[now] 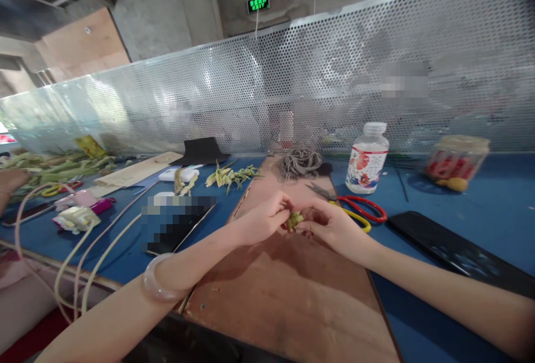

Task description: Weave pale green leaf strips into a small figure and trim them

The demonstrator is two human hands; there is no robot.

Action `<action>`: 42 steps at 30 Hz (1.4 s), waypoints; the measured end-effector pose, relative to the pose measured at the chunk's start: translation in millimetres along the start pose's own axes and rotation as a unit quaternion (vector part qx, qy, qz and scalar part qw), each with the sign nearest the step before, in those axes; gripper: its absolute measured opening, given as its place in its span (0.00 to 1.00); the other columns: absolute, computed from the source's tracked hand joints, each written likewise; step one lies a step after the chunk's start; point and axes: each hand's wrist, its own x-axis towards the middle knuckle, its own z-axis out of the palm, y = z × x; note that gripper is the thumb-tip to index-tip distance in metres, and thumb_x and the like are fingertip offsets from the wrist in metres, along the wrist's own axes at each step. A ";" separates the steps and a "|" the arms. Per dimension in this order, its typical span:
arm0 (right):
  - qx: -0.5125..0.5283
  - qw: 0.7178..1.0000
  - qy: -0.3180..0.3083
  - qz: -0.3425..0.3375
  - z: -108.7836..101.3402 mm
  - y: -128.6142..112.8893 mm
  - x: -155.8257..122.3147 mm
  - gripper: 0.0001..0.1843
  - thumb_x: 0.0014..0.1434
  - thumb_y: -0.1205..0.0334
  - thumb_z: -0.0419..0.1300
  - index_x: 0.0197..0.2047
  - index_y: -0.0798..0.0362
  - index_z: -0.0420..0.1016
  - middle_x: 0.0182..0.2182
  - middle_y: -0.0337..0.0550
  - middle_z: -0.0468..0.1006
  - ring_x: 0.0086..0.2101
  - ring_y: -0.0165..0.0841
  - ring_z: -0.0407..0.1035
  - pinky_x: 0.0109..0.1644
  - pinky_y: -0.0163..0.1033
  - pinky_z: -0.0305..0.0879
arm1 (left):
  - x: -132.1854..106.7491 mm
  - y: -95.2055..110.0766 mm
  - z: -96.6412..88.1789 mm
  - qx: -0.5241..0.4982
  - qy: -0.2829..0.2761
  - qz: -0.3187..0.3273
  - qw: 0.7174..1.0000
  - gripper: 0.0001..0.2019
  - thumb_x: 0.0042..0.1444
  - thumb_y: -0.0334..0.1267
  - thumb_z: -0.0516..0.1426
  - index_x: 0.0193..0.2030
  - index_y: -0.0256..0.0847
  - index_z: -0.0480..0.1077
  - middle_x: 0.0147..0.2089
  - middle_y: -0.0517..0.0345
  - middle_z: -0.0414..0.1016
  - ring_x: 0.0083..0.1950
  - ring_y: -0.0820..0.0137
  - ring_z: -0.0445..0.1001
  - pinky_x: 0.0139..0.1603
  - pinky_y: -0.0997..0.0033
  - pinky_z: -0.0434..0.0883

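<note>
Both my hands meet over a brown wooden board on the blue table. My left hand and my right hand are closed in a pinch on a small green and yellowish folded leaf piece held between their fingertips, with a bit of red showing beside it. A pale bangle circles my left wrist. Red and yellow handled scissors lie just behind my right hand.
A coil of grey twine, a clear plastic bottle, a lidded jar, a dark phone, green leaf scraps, thin cane strips and leaf stalks lie around. A perforated metal screen runs behind the table. Another person's hand shows far left.
</note>
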 end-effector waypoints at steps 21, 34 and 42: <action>0.067 0.997 0.002 0.029 1.6 -2.7 -2.1 0.08 0.52 0.59 0.59 0.34 0.50 0.64 0.24 0.36 0.71 0.19 0.25 0.61 0.23 0.33 0.61 | -0.5 1.4 -3.9 0.001 -0.074 0.025 0.997 0.09 0.59 0.40 0.47 0.43 0.39 0.60 0.37 0.56 0.69 0.37 0.73 0.69 0.40 0.69 0.66; 0.167 0.982 -0.074 0.056 6.0 -15.9 -4.9 0.07 0.50 0.66 0.60 0.29 0.54 0.63 0.25 0.40 0.76 0.22 0.25 0.65 0.21 0.28 0.59 | -1.7 2.6 -4.6 -0.006 -0.130 0.021 0.991 0.08 0.60 0.41 0.46 0.38 0.38 0.58 0.35 0.56 0.70 0.33 0.74 0.72 0.39 0.70 0.68; 0.174 0.979 -0.060 0.086 5.7 -14.7 -4.7 0.07 0.48 0.68 0.60 0.30 0.54 0.65 0.25 0.39 0.75 0.20 0.24 0.63 0.22 0.30 0.59 | -1.7 3.4 -10.9 -0.021 -0.168 0.005 0.985 0.09 0.60 0.41 0.46 0.40 0.38 0.57 0.33 0.53 0.73 0.36 0.70 0.74 0.40 0.68 0.66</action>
